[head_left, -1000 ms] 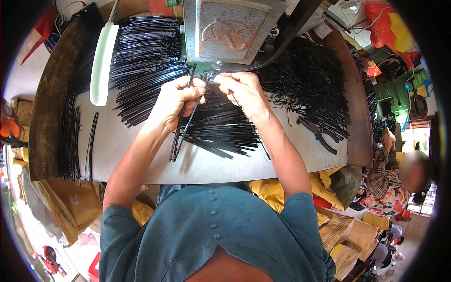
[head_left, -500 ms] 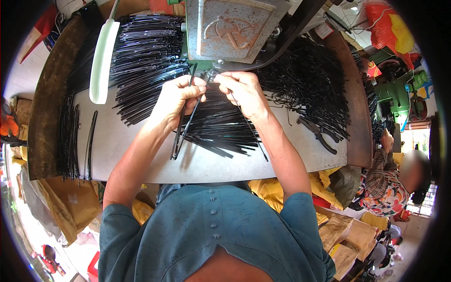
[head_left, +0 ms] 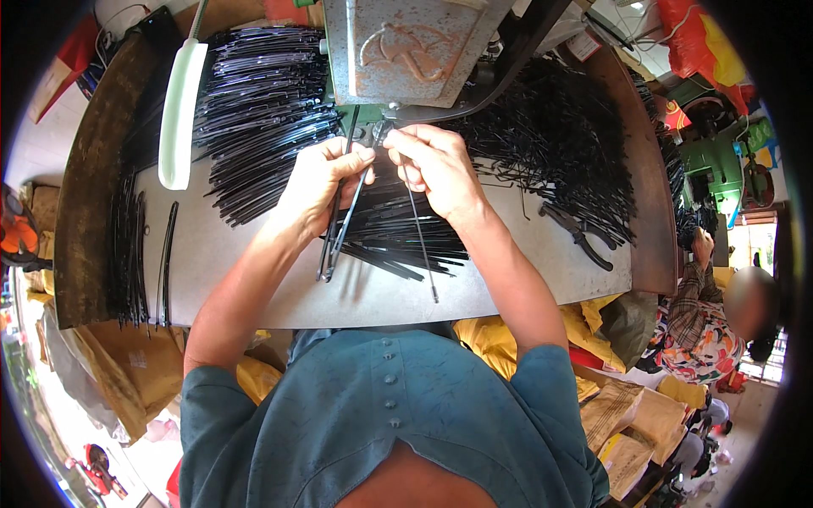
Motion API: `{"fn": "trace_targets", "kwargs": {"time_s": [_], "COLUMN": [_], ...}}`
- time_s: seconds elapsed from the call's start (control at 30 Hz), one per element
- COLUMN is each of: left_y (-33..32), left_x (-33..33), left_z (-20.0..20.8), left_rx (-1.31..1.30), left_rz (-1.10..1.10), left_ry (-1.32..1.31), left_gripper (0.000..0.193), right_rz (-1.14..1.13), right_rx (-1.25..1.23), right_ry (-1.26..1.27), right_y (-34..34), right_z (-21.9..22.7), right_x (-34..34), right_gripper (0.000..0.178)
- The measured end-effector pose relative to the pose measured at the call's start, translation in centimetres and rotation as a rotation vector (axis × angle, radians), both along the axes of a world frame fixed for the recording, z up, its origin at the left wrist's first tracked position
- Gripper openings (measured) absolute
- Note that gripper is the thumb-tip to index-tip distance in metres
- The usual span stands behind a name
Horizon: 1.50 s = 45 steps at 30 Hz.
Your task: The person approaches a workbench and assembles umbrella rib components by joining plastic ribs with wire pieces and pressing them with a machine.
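My left hand (head_left: pixel 326 182) pinches a folded black umbrella rib (head_left: pixel 341 237) between thumb and fingers. Its lower end hangs toward me and its upper end points at the machine. Close by on the right, the fingers of my right hand (head_left: pixel 445 173) are closed on a thin dark rod (head_left: pixel 422 237) that dangles over the table. Both sets of fingertips meet just below the head of a grey-green machine (head_left: pixel 406 51) with a raised umbrella emblem. Whether the rod joins the rib there is too small to tell. Loose ribs (head_left: pixel 398 229) lie beneath my hands.
Stacked black ribs (head_left: pixel 262 93) fill the far left, with a tangled heap (head_left: pixel 559 135) at the right. Dark pliers (head_left: pixel 578 235) rest on the pale tabletop (head_left: pixel 229 279). A white lamp (head_left: pixel 180 118) hangs at left; another person (head_left: pixel 699 322) works at right.
The thin rod's lower end has swung left toward the middle. The folded rib's lower end has shifted slightly right. Both hands stay near the machine, and the view has tilted a little.
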<state>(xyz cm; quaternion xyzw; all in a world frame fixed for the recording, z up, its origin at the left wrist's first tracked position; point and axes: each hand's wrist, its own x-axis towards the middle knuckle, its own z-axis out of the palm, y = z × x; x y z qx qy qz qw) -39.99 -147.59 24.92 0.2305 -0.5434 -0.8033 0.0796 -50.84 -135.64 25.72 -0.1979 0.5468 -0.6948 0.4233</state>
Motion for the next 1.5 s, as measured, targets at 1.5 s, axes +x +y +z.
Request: {"fn": "trace_targets", "kwargs": {"time_s": [1.5], "left_y": [-0.5], "left_x": [-2.1], "left_z": [0.7], "left_rx": [-0.033], "left_rz": [0.091], "left_ry": [-0.014], "left_gripper": [0.013], "right_rz": [0.156], "right_rx": [0.875], "right_ry": [1.576], "right_y": [12.1], "right_z": [3.0], "right_x": [-6.9], "right_gripper": [0.026]}}
